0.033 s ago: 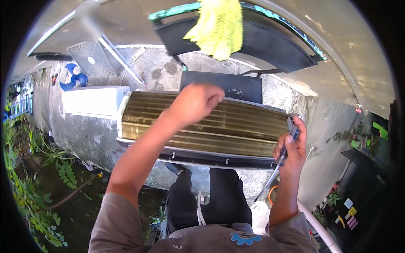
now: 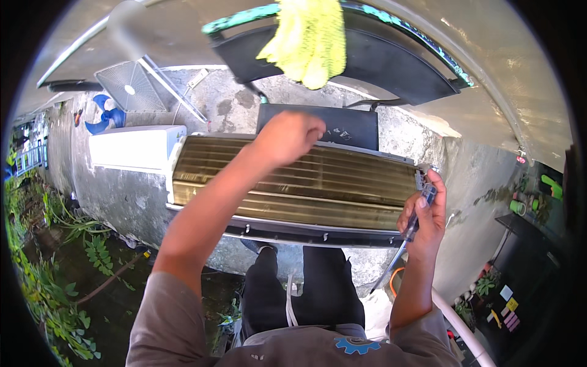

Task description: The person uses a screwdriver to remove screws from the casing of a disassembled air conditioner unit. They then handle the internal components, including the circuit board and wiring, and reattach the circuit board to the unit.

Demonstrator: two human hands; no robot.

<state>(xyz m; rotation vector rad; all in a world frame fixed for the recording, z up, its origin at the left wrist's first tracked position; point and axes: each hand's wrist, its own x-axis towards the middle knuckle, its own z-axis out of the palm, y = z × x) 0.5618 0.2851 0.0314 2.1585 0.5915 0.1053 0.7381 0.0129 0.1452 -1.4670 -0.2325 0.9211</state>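
Observation:
An air conditioner indoor unit [image 2: 293, 205] lies lengthwise across my front, its brownish-gold finned coil facing up and a dark edge strip towards me. Over the coil's far edge hangs my left hand [image 2: 288, 136], curled closed. Whatever its fingers may hold is hidden. At the unit's right end my right hand [image 2: 425, 215] grips a screwdriver [image 2: 419, 214] by its clear, dark-tinted handle. The long shaft slants down towards my lap, so the tip is away from the unit. Fingers of this hand are close to the small fittings at the unit's end.
Behind the unit stands a black chair [image 2: 397, 64] with a yellow fluffy cloth [image 2: 309, 46] over its backrest. A white casing [image 2: 131, 147] sits at the left, near a blue fan blade [image 2: 107, 115] and a fan grille [image 2: 129, 88]. Plants [image 2: 49, 269] grow at lower left.
My left hand has shifted slightly away from me over the unit's far edge. The right hand keeps its hold on the screwdriver. The whole view has moved a little.

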